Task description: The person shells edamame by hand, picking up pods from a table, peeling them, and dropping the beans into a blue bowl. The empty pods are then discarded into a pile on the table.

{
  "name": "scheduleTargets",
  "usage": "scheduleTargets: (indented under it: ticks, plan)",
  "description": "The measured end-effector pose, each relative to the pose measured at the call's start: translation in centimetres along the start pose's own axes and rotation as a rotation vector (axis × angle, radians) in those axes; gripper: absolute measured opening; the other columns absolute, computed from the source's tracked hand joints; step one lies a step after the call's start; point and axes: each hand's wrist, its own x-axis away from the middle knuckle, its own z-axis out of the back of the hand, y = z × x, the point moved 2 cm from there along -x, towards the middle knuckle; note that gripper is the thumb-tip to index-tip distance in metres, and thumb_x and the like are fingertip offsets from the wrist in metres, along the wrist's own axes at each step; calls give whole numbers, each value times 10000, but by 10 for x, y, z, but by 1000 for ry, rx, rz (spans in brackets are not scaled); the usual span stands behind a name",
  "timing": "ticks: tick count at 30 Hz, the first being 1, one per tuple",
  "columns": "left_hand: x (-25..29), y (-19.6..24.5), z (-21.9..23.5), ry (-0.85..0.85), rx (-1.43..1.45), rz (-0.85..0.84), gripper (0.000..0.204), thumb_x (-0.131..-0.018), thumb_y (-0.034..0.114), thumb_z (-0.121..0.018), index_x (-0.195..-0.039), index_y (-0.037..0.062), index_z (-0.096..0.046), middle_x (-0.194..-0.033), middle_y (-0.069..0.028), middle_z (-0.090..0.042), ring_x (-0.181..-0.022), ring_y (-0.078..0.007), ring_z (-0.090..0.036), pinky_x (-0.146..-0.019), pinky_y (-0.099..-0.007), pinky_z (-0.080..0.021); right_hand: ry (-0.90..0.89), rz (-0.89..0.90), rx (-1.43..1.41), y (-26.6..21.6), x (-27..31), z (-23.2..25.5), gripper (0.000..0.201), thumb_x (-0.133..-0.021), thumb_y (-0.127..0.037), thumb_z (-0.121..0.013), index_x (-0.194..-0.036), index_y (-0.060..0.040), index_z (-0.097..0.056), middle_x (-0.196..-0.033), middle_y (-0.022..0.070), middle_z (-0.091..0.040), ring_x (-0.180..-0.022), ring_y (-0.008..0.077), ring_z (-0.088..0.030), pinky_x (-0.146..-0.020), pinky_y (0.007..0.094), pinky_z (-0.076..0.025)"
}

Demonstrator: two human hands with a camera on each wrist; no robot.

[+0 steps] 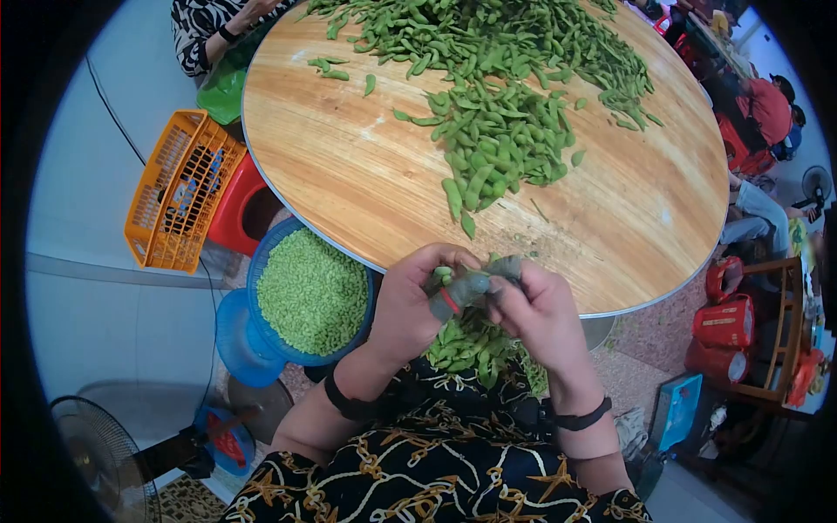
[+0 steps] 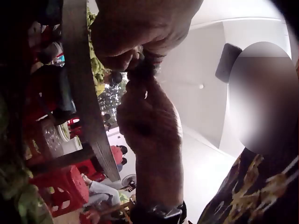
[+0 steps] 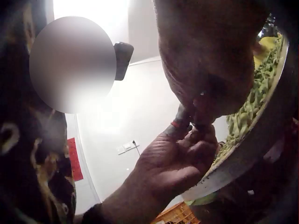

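Note:
Both hands meet just above the near edge of the round wooden table [image 1: 349, 174]. My left hand [image 1: 403, 301] has its fingers curled round green soybean pods [image 1: 444, 275]; a grey cover held by a red band is on its thumb [image 1: 462, 293]. My right hand [image 1: 547, 315] pinches at the same spot, grey covers on its digits, against the left thumb. The pod between the fingertips is mostly hidden. In the left wrist view the right hand [image 2: 152, 119] reaches up to the left; in the right wrist view the left hand [image 3: 175, 156] lies palm up, fingers curled.
A large heap of soybean pods [image 1: 506, 131] covers the table's far side. More pods [image 1: 475, 349] lie in the lap. A blue basket of shelled beans [image 1: 312, 292] stands at left, near an orange crate [image 1: 183, 192] and a fan [image 1: 105, 462]. Another person's arm [image 1: 222, 39] shows at upper left.

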Motion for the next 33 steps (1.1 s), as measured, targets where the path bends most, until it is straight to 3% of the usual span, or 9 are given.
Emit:
scheduleTargets:
  ticks: [2, 3, 6, 8, 12, 19, 21, 25, 33]
  plan:
    - [2, 5, 3, 5, -8, 4, 233, -748, -38, -625, -965, 3, -548, -889, -28, -581, -792, -88, -533, -726, -211, -437, -235, -450, -654, 7, -6, 1, 135, -882, -135, -510, -837, -22, -568, -578, 13, -516, -501, 62, -472, -463, 224, -382]
    - [2, 7, 6, 50, -33, -57, 218, -766, -45, -596, -977, -4, -560, -875, -27, -586, -769, -85, -536, -711, -205, -439, -240, -453, -652, 7, -10, 0, 135, -882, -135, -510, -837, -22, -568, -578, 13, -516, -501, 62, -472, -463, 224, -382]
    - [2, 5, 22, 111, -56, -39, 207, -800, -56, -536, -997, -10, -581, -854, -24, -597, -745, -82, -542, -689, -198, -442, -325, -375, -321, 4, -26, -6, 130, -853, -141, -552, -835, -12, -561, -573, 67, -537, -497, 136, -539, -466, 284, -423]
    - [3, 4, 29, 89, -123, 61, 219, -826, -49, -488, -985, 20, -622, -803, -30, -625, -731, -80, -560, -666, -227, -457, 71, 273, 545, -11, -45, -12, 137, -831, -152, -557, -849, -17, -541, -604, 112, -572, -511, 226, -587, -466, 340, -447]
    - [7, 9, 15, -297, -294, 129, 165, -839, 4, -535, -985, 8, -612, -849, -42, -614, -749, -91, -543, -690, -226, -442, -89, 187, 1000, -4, -68, -24, 173, -783, -145, -554, -863, -11, -479, -645, 138, -593, -564, 296, -604, -514, 376, -488]
    - [-7, 21, 23, -55, -480, -83, 197, -796, 26, -606, -993, 17, -612, -796, -48, -582, -727, -109, -534, -674, -238, -435, 44, 162, 1036, 6, -57, -6, 139, -761, -140, -574, -761, -22, -499, -589, 151, -569, -540, 311, -593, -492, 391, -477]
    - [-16, 32, 18, -21, -729, -235, 266, -751, 30, -636, -1014, 36, -598, -750, -94, -539, -650, -198, -548, -622, -298, -453, 135, 168, 824, 3, -51, 5, 142, -744, -141, -599, -737, -27, -516, -585, 163, -563, -543, 320, -590, -495, 402, -467]
    - [-35, 32, 15, 18, -803, -285, 282, -756, 3, -627, -1036, 13, -595, -716, -74, -500, -648, -162, -498, -611, -272, -419, 158, 96, 494, 0, -42, 28, 159, -726, -121, -643, -746, 3, -545, -615, 187, -565, -536, 318, -574, -504, 368, -456]
    - [-54, 15, 1, -43, -1144, -362, 251, -722, -8, -544, -970, 25, -564, -806, -160, -516, -727, -360, -537, -619, -410, -446, 158, 161, 538, -1, -36, 25, 138, -764, -101, -631, -754, 14, -556, -649, 204, -571, -549, 330, -562, -515, 348, -449]
